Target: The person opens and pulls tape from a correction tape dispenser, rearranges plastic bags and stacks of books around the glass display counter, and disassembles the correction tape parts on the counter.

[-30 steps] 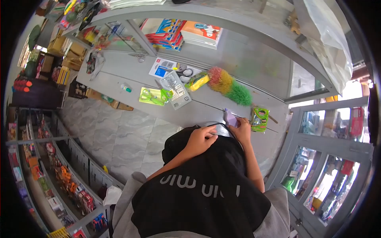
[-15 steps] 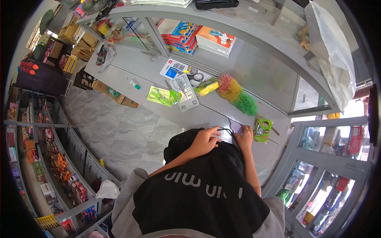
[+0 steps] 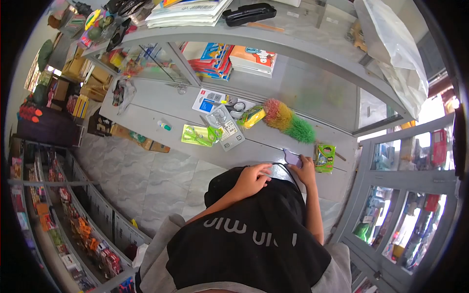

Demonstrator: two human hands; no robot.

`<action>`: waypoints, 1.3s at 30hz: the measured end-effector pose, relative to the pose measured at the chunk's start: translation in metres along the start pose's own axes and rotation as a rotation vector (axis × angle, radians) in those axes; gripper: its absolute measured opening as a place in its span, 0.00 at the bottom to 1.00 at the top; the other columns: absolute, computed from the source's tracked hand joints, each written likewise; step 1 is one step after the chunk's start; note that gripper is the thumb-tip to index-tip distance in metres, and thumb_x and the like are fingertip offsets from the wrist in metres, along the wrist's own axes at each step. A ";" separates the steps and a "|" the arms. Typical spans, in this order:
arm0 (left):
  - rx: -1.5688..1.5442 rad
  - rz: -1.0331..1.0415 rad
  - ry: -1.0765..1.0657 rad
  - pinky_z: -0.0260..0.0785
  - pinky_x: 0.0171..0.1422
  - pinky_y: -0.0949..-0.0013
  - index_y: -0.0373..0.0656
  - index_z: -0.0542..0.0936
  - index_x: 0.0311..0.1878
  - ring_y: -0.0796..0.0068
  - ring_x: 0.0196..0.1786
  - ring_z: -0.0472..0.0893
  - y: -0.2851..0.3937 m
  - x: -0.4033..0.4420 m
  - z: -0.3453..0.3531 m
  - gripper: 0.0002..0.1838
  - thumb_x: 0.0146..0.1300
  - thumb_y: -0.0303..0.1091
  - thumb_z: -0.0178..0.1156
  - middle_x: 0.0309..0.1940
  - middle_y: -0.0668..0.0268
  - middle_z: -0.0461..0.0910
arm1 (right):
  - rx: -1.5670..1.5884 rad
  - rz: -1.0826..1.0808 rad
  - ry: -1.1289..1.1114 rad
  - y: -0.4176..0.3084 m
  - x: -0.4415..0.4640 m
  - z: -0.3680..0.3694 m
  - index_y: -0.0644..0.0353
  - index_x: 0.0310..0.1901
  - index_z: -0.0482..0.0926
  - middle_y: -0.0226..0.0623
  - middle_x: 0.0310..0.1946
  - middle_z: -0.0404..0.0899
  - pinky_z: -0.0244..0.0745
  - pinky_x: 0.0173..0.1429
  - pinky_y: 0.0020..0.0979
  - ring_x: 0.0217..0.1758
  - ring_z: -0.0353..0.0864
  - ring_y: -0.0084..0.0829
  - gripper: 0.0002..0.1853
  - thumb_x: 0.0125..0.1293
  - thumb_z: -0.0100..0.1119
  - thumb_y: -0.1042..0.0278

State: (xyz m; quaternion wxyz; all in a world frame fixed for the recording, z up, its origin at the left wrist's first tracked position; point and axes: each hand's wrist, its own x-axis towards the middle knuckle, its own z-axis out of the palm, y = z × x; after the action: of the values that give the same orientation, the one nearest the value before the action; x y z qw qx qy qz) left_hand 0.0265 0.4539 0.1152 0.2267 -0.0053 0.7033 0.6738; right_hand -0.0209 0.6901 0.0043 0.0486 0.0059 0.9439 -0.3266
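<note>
Black fabric with white lettering (image 3: 254,234) covers my lap, and a dark cord (image 3: 291,177) loops from its far edge between my hands. My left hand (image 3: 251,180) rests over that edge with curled fingers; something small and pale shows at its fingertips, too indistinct to name. My right hand (image 3: 305,171) grips a flat lavender piece (image 3: 292,158) against the grey counter. Close by on the right is a green packet (image 3: 324,158). Farther back lie green-handled scissors (image 3: 207,135) on a yellow-green card, a clear blister pack (image 3: 225,128) and a multicoloured fluffy duster (image 3: 288,119).
A glass display case (image 3: 322,97) with stacked books (image 3: 254,59) rises behind the counter (image 3: 181,105). A small green-capped bottle (image 3: 164,125) lies at the left. Stocked shelves (image 3: 80,219) stand to the left, and a glass-door cabinet (image 3: 400,195) to the right.
The view has tilted and shifted slightly, showing more of the case top. My left hand's fingers have moved a little lower; my right hand still holds the lavender piece.
</note>
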 end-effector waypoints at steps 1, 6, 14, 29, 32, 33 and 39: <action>-0.016 -0.017 0.008 0.75 0.40 0.73 0.36 0.68 0.56 0.71 0.41 0.80 0.001 -0.002 -0.004 0.21 0.57 0.18 0.44 0.43 0.56 0.75 | -0.001 0.009 0.014 -0.003 0.003 -0.005 0.71 0.45 0.75 0.52 0.40 0.75 0.69 0.51 0.38 0.46 0.73 0.48 0.29 0.40 0.70 0.64; -0.049 -0.050 0.043 0.75 0.42 0.72 0.36 0.68 0.56 0.70 0.43 0.80 -0.003 -0.017 -0.020 0.20 0.58 0.19 0.43 0.45 0.56 0.74 | 0.391 -0.058 0.239 -0.085 0.030 -0.126 0.68 0.41 0.78 0.42 0.30 0.81 0.73 0.42 0.29 0.34 0.80 0.29 0.15 0.56 0.60 0.66; -0.221 -0.100 0.076 0.76 0.39 0.71 0.37 0.68 0.55 0.68 0.42 0.80 0.006 -0.018 -0.030 0.19 0.60 0.21 0.45 0.43 0.56 0.75 | 0.503 -0.299 1.351 -0.130 0.067 -0.361 0.67 0.35 0.79 0.31 0.25 0.77 0.67 0.35 0.23 0.29 0.72 0.20 0.12 0.64 0.50 0.66; -0.257 -0.066 0.089 0.74 0.41 0.67 0.48 0.47 0.67 0.65 0.45 0.79 -0.009 -0.002 0.000 0.31 0.62 0.20 0.43 0.47 0.57 0.74 | 0.631 0.510 1.143 0.003 0.214 -0.117 0.76 0.63 0.39 0.63 0.62 0.46 0.52 0.66 0.35 0.62 0.57 0.48 0.40 0.47 0.43 0.81; -0.348 -0.075 0.079 0.74 0.40 0.66 0.48 0.48 0.67 0.65 0.45 0.79 -0.006 0.017 0.005 0.30 0.63 0.22 0.43 0.46 0.57 0.75 | 0.664 0.421 1.092 -0.058 0.205 -0.105 0.80 0.62 0.31 0.70 0.64 0.28 0.36 0.71 0.35 0.71 0.34 0.52 0.44 0.45 0.44 0.79; -0.402 -0.115 0.062 0.75 0.39 0.66 0.48 0.48 0.67 0.65 0.43 0.80 -0.002 0.022 0.008 0.30 0.63 0.23 0.44 0.45 0.56 0.75 | 0.640 0.455 1.012 -0.084 0.195 -0.096 0.80 0.62 0.29 0.70 0.64 0.25 0.31 0.72 0.34 0.71 0.27 0.53 0.45 0.46 0.44 0.79; -0.194 -0.197 -0.037 0.76 0.32 0.68 0.45 0.50 0.66 0.66 0.41 0.81 0.005 0.054 0.023 0.29 0.63 0.28 0.47 0.43 0.55 0.76 | 0.781 0.126 0.697 -0.164 0.154 -0.042 0.74 0.65 0.33 0.65 0.66 0.27 0.30 0.72 0.40 0.71 0.24 0.53 0.44 0.47 0.45 0.81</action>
State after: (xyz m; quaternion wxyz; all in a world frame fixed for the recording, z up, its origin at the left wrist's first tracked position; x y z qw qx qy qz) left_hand -0.0163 0.4918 0.1029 0.3030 -0.0838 0.6268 0.7130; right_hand -0.1847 0.5834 0.1234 -0.2543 0.1886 0.7099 -0.6291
